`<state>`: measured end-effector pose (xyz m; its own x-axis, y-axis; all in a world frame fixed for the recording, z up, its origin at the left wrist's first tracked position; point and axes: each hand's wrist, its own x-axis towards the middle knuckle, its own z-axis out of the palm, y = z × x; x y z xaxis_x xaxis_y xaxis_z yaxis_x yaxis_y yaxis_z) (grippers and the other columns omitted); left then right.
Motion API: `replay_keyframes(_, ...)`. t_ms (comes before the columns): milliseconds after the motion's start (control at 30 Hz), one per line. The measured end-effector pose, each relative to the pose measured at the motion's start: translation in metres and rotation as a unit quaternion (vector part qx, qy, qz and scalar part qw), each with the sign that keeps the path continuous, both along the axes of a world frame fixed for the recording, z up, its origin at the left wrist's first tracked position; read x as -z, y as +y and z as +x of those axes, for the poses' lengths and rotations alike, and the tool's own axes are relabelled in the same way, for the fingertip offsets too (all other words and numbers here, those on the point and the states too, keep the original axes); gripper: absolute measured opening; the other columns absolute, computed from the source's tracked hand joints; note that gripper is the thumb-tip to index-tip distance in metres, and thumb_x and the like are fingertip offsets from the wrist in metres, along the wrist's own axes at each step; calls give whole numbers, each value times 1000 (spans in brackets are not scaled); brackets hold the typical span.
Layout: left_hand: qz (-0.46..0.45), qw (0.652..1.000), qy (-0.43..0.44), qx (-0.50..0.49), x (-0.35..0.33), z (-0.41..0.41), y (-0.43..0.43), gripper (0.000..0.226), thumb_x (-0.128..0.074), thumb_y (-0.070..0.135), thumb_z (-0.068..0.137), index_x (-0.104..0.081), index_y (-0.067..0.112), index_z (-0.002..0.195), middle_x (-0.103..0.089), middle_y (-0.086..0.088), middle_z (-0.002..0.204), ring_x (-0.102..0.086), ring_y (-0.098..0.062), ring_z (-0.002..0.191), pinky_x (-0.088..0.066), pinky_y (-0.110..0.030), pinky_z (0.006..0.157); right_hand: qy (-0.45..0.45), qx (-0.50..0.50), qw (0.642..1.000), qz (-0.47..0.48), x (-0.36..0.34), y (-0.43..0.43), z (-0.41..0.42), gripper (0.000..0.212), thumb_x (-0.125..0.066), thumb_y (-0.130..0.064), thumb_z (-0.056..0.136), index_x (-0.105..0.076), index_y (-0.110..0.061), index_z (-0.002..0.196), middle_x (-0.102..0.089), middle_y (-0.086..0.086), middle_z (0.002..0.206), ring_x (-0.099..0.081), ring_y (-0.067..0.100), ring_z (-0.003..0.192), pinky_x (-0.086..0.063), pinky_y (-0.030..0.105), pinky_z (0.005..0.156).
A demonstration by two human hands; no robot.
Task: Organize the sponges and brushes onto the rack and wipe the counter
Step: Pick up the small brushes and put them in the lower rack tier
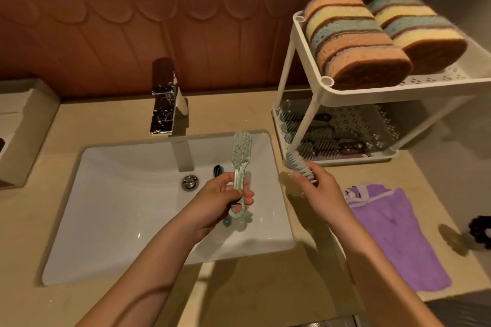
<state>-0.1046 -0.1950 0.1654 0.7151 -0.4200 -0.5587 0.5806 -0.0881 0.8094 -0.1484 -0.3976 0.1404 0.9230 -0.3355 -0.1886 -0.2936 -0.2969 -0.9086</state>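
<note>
My left hand (pixel 225 195) grips the handle of a pale green brush (pixel 240 152) over the white sink (pixel 111 194), its back facing up. A second brush with dark bristles (pixel 218 170) pokes out behind that hand. My right hand (pixel 316 183) holds a blue-and-white bristled brush (pixel 299 164) just in front of the white two-tier rack (pixel 329 93). Several brushes (pixel 318 141) lie on the rack's lower shelf. Two rows of coloured sponges (pixel 353 40) stand on the upper shelf.
A purple cloth (pixel 393 231) lies on the beige counter (pixel 265 295) right of the sink. A chrome tap (pixel 164 98) stands behind the basin. A black scrunchie-like object (pixel 481 231) sits at the right edge. A beige box (pixel 21 125) stands at the left.
</note>
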Motion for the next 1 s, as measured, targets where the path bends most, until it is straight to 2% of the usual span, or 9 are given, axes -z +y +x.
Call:
replay_keyframes(133,2,1000,16,-25,4,0,-24,22,-40,-6,94,-56,9,95,-64,-8,80,-65,-8,63,-43,-19,56,27,-9,995,-98,10,-40,10,22,-51,-25,94,-56,-16,113,-60,2,99,-56,14,86,-42,23,68)
replay_keyframes(200,1,999,27,-44,5,1,-35,21,-40,-6,94,-56,8,96,-64,-8,80,-64,-8,63,-44,-17,53,44,-30,982,-181,16,-60,20,30,-48,-28,96,-55,-11,120,-58,9,109,-54,22,97,-40,28,77)
replay_keyframes(300,-2,997,30,-68,6,3,-49,22,-39,-6,94,-56,9,95,-64,-7,80,-63,-9,64,-43,-16,52,77,-52,966,-242,18,-87,39,37,-41,-28,99,-51,-6,126,-49,16,122,-46,30,114,-35,29,91)
replay_keyframes(433,1,996,32,-81,9,6,-57,21,-41,-5,94,-56,9,94,-64,-7,80,-62,-12,68,-42,-18,56,77,-64,945,-312,18,-115,68,35,-46,-25,97,-51,-8,127,-59,19,110,-55,35,103,-44,39,85)
replay_keyframes(500,5,996,35,-81,11,7,-58,19,-43,-4,94,-57,9,94,-65,-7,80,-63,-11,68,-44,-19,57,48,-66,940,-331,21,-128,84,35,-52,-24,93,-52,-11,125,-59,16,117,-56,34,106,-47,41,87)
replay_keyframes(633,19,995,41,-94,16,8,-55,18,-45,-2,94,-58,10,96,-67,-6,79,-65,-9,65,-48,-22,63,42,-93,912,-398,29,-153,121,32,-56,-27,91,-58,-9,117,-58,16,123,-50,33,117,-38,41,99)
replay_keyframes(733,22,994,40,-103,15,7,-51,18,-43,-3,94,-58,8,97,-65,-7,78,-64,-9,64,-45,-21,59,58,-100,890,-440,37,-163,141,41,-56,-30,91,-52,-11,127,-50,15,136,-40,35,129,-27,45,109)
replay_keyframes(833,26,993,39,-108,18,5,-49,19,-43,-4,94,-57,7,97,-63,-9,78,-62,-10,63,-43,-23,61,54,-92,895,-434,46,-167,153,60,-58,-33,90,-36,-9,141,-37,16,147,-29,36,137,-19,46,114)
replay_keyframes(1000,38,991,55,-116,27,-2,-45,18,-44,-4,93,-58,6,101,-64,-8,77,-61,-13,66,-45,-21,57,62,-91,935,-338,52,-162,161,62,-61,-23,89,-32,-7,142,-34,16,148,-30,34,138,-22,41,113)
